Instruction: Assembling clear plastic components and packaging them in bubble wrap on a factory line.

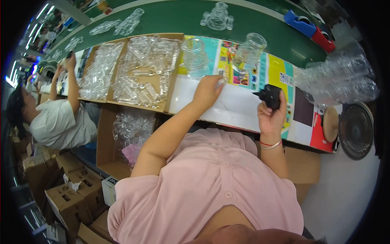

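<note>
My left hand (208, 92) is over the white part of the worktop, its thumb and fingers pinched on a small clear piece (222, 81) whose shape is hard to make out. In my right hand (271, 118) is a black bottle with a narrow pointed tip (271, 96), the tip turned left toward my other hand. Just beyond my left hand stands a clear, jar-like plastic vessel (195, 59). A second clear vessel (250, 53) is farther right, on the colourful printed sheet (231, 75).
To the left are open cardboard trays (172, 44) full of small clear parts. A clear assembly (218, 17) and a blue-and-red tape dispenser (302, 25) sit on the green surface. Stacked clear vessels (341, 81) and a black fan (356, 131) are at right. Another person (61, 122) works at left.
</note>
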`<state>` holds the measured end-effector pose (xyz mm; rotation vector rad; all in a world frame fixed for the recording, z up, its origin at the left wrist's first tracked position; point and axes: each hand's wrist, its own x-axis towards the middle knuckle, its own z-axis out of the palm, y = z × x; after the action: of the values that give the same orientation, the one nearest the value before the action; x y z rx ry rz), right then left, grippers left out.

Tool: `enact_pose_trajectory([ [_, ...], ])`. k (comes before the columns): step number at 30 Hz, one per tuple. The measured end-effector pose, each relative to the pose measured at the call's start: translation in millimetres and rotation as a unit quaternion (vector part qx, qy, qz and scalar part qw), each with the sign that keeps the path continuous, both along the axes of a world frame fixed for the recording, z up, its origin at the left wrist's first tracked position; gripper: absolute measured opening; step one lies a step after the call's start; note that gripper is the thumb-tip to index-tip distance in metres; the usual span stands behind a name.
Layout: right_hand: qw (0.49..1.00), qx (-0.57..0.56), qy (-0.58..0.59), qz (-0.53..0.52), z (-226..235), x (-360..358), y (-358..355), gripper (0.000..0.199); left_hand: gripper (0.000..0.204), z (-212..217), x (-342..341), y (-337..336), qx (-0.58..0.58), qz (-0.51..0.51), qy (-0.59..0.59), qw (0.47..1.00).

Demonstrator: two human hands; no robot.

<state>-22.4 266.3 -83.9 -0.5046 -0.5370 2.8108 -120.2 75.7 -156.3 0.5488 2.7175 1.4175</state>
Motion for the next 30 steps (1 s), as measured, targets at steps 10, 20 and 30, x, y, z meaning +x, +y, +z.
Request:
enact_pose_trajectory([
  [10,1.0,-0.008,0.024,-0.002,11,6,3,0.024,0.027,45,33,-71,-0.053,0.04,0.241,0.968],
  [20,0.999,-0.007,0.001,0.041,6,3,-6,0.02,0.043,43,-30,-178,-0.429,0.176,-0.008,0.886],
  [30,0.999,0.041,-0.004,0.024,16,12,-3,0.022,0.029,96,-1,-158,-0.12,0.218,-0.031,0.968],
])
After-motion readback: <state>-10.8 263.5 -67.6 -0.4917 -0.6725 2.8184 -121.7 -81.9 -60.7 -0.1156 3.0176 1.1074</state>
